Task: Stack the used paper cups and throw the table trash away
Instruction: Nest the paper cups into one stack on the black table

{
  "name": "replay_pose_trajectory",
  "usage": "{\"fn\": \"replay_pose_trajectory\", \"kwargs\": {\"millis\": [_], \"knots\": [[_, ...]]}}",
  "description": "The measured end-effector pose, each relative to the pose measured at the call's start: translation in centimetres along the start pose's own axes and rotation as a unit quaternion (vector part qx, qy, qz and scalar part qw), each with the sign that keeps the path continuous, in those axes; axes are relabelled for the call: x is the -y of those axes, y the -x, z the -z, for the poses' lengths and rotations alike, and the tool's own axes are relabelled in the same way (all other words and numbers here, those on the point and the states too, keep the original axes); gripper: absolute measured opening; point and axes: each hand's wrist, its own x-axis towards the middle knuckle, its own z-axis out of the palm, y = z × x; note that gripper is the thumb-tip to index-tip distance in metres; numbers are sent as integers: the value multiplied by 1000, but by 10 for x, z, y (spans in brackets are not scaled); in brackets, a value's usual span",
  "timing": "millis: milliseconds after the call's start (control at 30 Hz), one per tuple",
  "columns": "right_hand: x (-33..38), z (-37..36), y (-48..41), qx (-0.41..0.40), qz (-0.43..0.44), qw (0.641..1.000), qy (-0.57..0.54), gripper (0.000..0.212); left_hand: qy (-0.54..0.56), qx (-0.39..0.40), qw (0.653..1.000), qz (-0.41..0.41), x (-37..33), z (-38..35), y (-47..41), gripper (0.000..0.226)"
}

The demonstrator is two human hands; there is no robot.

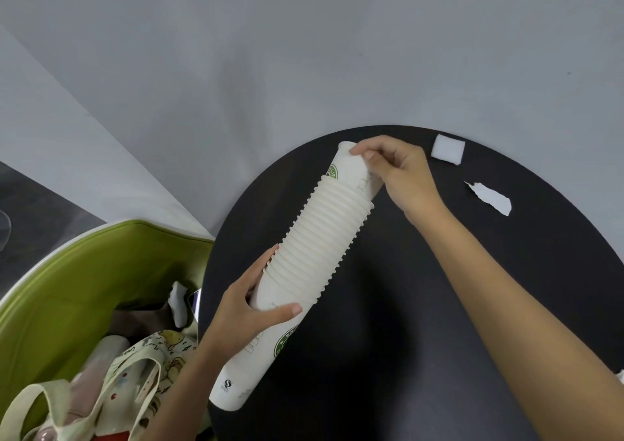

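Both hands hold a long, tilted cup stack, white with green logos: left hand wraps the lower part, right hand pinches the top cup.

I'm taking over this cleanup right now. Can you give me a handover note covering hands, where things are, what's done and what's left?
Left hand grips the lower part of the cup stack; right hand pinches its top end.
The stack is held tilted over the black table.
Done: cups stacked.
Left: white square piece and torn paper scrap lie on the table beyond the right hand; throw them and the stack away.
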Motion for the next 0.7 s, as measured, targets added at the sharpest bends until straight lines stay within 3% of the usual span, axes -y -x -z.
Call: {"fn": "replay_pose_trajectory", "kwargs": {"millis": [700], "knots": [[31, -3, 69, 3, -2, 997, 79, 17, 11, 34, 999, -14, -16, -24, 24, 92]]}}
